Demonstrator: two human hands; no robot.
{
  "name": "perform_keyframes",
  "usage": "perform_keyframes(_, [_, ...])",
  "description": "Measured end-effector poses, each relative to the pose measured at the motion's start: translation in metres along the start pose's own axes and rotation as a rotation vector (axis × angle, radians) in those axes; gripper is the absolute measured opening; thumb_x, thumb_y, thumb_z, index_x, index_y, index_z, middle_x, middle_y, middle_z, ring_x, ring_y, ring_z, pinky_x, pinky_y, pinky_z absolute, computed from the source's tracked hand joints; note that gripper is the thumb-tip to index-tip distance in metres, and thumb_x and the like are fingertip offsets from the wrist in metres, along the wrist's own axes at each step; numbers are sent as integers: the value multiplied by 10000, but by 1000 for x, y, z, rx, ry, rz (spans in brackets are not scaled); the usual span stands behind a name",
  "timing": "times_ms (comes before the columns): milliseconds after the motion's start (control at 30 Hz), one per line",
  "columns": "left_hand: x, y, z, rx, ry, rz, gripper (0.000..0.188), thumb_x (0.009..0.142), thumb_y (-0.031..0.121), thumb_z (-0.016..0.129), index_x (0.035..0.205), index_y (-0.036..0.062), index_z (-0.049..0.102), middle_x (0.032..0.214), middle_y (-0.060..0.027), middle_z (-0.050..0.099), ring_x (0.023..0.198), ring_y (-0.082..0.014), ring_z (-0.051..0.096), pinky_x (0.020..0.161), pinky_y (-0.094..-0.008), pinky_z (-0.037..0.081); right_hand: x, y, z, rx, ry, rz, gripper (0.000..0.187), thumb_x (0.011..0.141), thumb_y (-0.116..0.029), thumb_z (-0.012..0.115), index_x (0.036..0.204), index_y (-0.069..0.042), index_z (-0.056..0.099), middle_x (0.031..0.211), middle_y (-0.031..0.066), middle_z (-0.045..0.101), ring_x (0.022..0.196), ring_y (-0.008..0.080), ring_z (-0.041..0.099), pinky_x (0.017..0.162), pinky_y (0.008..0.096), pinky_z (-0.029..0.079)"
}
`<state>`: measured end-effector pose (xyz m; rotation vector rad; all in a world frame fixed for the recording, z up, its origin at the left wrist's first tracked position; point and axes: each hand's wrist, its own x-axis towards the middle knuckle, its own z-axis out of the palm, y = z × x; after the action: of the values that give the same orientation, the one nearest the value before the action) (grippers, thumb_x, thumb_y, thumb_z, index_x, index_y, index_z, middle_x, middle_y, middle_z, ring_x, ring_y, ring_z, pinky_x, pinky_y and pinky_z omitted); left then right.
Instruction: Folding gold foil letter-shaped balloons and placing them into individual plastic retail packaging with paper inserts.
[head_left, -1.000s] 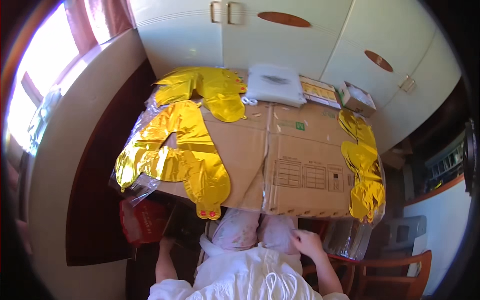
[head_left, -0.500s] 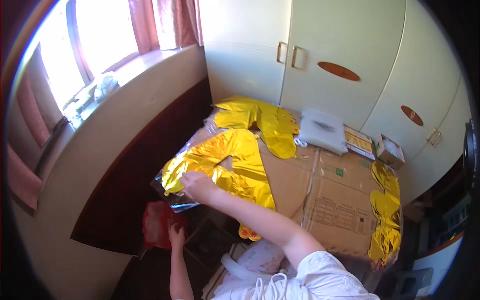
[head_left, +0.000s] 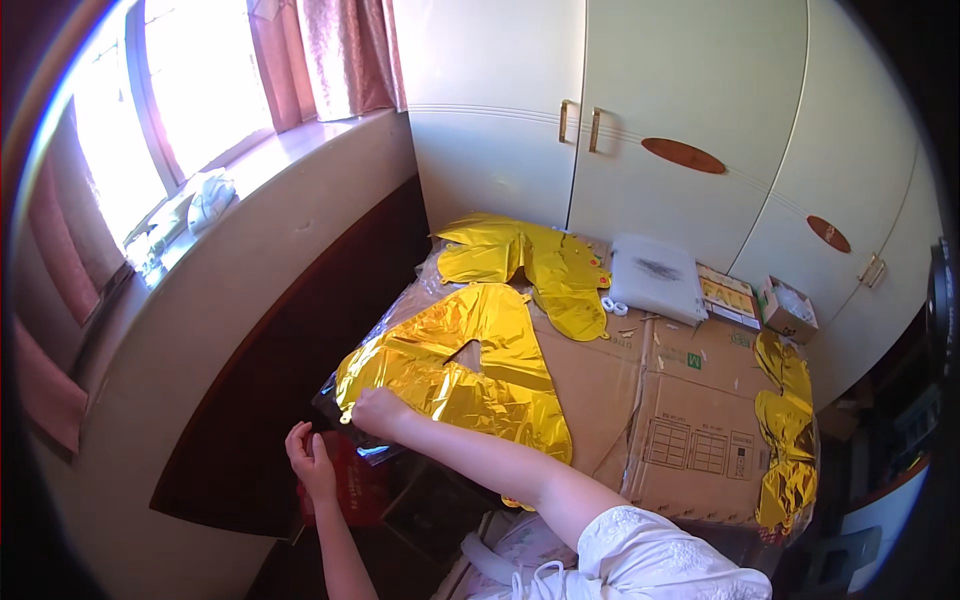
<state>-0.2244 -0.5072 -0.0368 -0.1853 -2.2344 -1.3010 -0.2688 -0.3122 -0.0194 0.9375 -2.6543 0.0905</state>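
Note:
A flat gold foil balloon [head_left: 515, 350] with a hole in its middle lies on the cardboard-covered surface in front of me. At its near left corner, beside a small tab, my right hand [head_left: 382, 412] is closed in a fist; its fingertips are hidden, so what they pinch does not show. To the left and lower, my left hand [head_left: 312, 462] is raised off the surface's edge, fingers curved and apart, holding nothing. Beneath it a red bag or box [head_left: 355, 490] stands partly covered by my forearm.
Flattened cardboard [head_left: 600, 400] covers the surface. Further gold foil balloons [head_left: 570, 290] lie at the back and along the right edge [head_left: 785, 430]. A white plastic-wrapped pack [head_left: 655, 280], white tape rolls [head_left: 614, 306] and a small open box [head_left: 788, 308] sit near the cupboards [head_left: 690, 80].
My left hand has risen from the red thing toward my right hand. My right hand stays at the balloon's corner, now more tightly closed. The whole view has shifted slightly downward.

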Motion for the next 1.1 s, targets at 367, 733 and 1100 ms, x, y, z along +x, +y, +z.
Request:
perform_keyframes(367, [30,52,26,-78,-96,161,260,864,11,555,1119,14,601,1196,-131,590,1165,-258,548,1018,-365,413,-2,24,-11,912,353,729,185,751,-227,751,767,-61,670,727,149,664,711,292,667,654,405,506])
perform_keyframes(733, [44,34,72,387,-580,417,364,924,272,586,1261,135,607,1287,-153,600,1147,-340,564,958,-430,443,-16,59,7,1780,535,1045,201,886,-181,688,994,-32,608,884,51,627,720,114,592,590,281,517])
perform_keyframes(1100, [52,49,76,629,-759,462,462,891,431,594,1310,237,590,1397,-135,527,1192,-345,526,983,-472,431,-215,114,-160,1962,1365,872,220,917,-166,638,1110,-114,548,1018,28,604,922,162,606,792,340,559])
